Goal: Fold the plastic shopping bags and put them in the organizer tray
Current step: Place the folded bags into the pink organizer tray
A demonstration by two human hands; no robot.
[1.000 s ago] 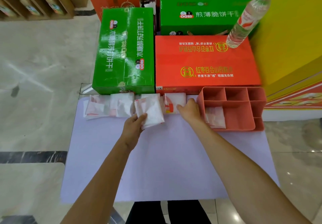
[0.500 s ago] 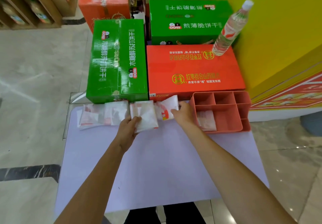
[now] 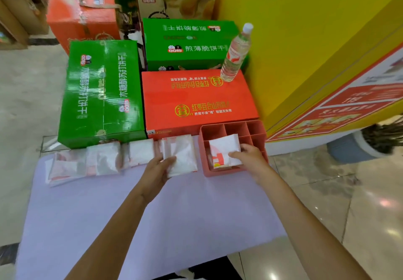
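- A folded plastic bag point(image 3: 224, 149), a flat white square with red print and a small yellow mark at its near edge, sits tilted over the large front compartment of the pink organizer tray point(image 3: 257, 127), its far edge raised above the dividers.
- The right hand point(image 3: 248, 156) grasps this bag at its right side, thumb on top and fingers curled beneath.
- A second folded bag point(image 3: 183, 155), white and translucent with faint red showing through, lies on the lavender table point(image 3: 152, 214) just left of the tray.
- The left hand point(image 3: 156, 170) grips that second bag by its near left corner, thumb over its top.
- More folded bags point(image 3: 87, 163) lie in a row further left along the table's far edge, overlapping one another.
- Beyond them stand a green carton point(image 3: 100, 92) and a red carton point(image 3: 196, 98); a water bottle point(image 3: 234, 57) stands on the red one.
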